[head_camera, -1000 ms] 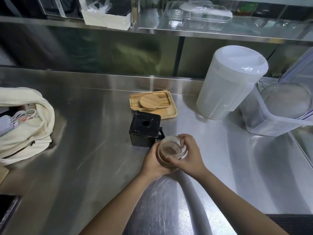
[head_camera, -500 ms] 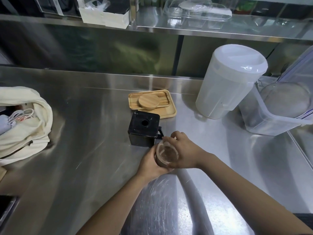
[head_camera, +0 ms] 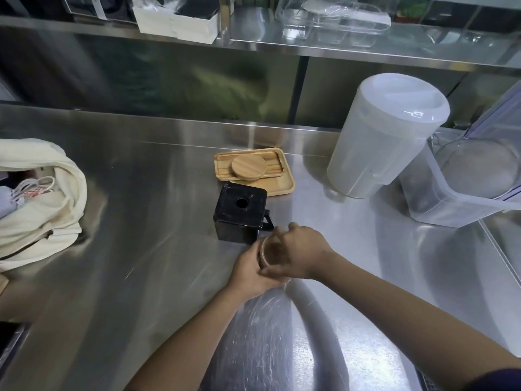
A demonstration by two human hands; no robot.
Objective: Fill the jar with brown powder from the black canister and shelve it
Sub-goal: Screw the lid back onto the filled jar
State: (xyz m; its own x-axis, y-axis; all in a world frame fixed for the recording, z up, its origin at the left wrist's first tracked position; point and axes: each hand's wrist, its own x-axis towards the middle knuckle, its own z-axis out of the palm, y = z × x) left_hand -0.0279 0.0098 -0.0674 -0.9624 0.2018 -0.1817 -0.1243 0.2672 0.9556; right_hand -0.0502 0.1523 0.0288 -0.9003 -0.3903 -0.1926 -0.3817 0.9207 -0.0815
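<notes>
A small clear glass jar point(head_camera: 271, 253) with brown powder inside sits low over the steel counter point(head_camera: 146, 249), tipped so its mouth faces left. My left hand point(head_camera: 248, 270) cups it from the left and below. My right hand point(head_camera: 301, 253) wraps over its top and right side, hiding most of the glass. Just behind them stands the square black canister point(head_camera: 239, 211), with a round hole in its lid and a handle on its right. A round wooden lid point(head_camera: 248, 167) lies on a wooden tray point(head_camera: 279, 183) behind the canister.
A tall white lidded pitcher point(head_camera: 377, 136) and a clear plastic container point(head_camera: 462, 187) stand at the right. A cream cloth bag point(head_camera: 42, 204) lies at the left. A steel shelf point(head_camera: 366, 52) above holds white boxes and clear plastic containers.
The jar has tipped from mouth-up to mouth-left. My right hand slid over its top, covering more of it. Both hands stay in front of the canister.
</notes>
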